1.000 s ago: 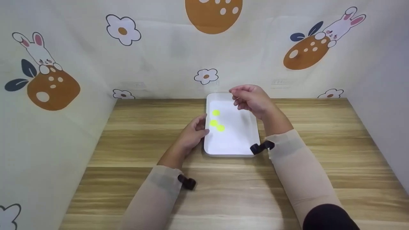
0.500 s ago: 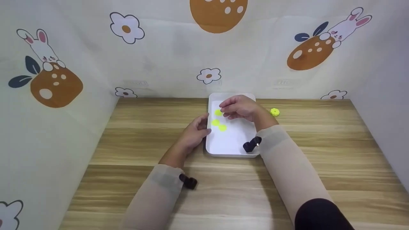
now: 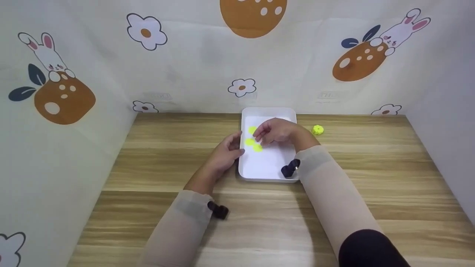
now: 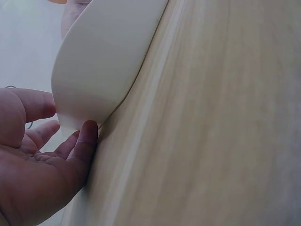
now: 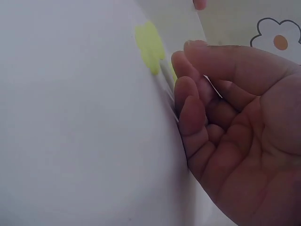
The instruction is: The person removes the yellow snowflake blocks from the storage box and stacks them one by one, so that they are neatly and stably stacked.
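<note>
A white rectangular tray (image 3: pixel 268 167) sits on the wooden table near the back wall. My left hand (image 3: pixel 225 152) holds its left side, thumb at the rim; in the left wrist view fingertips (image 4: pixel 88 131) press the outer wall. Inside the tray, toward its left side, lie three flat yellow pieces: one at the back (image 3: pixel 252 129), two together in front (image 3: pixel 249 142). The right wrist view shows scalloped edges on the yellow piece (image 5: pixel 150 47). My right hand (image 3: pixel 275 131) hovers low over the tray, fingers loosely bent beside the pieces, with nothing visible between them.
A yellow flower-shaped piece (image 3: pixel 318 129) lies on the wooden table (image 3: pixel 352 159) right of the tray. Behind stands a cream wall (image 3: pixel 193 66) printed with rabbits and flowers. Both forearms reach in from the near side, each with a black wrist camera (image 3: pixel 289 170).
My right hand has come down from above the tray's back right to the yellow pieces, and the piece on the right came into sight. My left hand stays at the tray.
</note>
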Available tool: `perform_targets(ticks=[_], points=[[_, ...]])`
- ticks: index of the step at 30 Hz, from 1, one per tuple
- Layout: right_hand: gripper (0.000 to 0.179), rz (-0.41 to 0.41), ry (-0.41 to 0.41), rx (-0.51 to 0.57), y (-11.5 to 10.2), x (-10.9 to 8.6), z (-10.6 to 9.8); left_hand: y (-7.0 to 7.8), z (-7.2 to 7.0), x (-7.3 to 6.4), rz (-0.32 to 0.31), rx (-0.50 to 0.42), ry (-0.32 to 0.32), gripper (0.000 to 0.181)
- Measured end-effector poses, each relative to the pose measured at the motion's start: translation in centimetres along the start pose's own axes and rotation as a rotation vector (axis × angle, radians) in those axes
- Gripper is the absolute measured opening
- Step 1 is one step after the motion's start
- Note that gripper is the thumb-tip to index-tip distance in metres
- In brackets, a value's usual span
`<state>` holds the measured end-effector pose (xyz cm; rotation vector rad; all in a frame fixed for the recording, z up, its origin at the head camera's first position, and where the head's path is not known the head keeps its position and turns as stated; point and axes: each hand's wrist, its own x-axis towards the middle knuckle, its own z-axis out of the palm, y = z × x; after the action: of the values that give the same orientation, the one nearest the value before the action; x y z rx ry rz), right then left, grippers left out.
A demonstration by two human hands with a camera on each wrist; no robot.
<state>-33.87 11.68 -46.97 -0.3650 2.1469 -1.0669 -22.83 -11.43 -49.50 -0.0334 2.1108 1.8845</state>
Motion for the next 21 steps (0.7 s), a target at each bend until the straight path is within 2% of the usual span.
perform_targets(ticks=[8,21], points=[[0.043,-0.002,-0.004,-0.133,-0.2,-0.2,0.6,-0.1,0.0,0.1,-0.002,-0.029,-0.011,0.067],[0.037,-0.001,0.028,-0.240,-0.5,-0.3,1.2,-0.2,0.0,0.2,0.019,-0.051,-0.019,0.068]])
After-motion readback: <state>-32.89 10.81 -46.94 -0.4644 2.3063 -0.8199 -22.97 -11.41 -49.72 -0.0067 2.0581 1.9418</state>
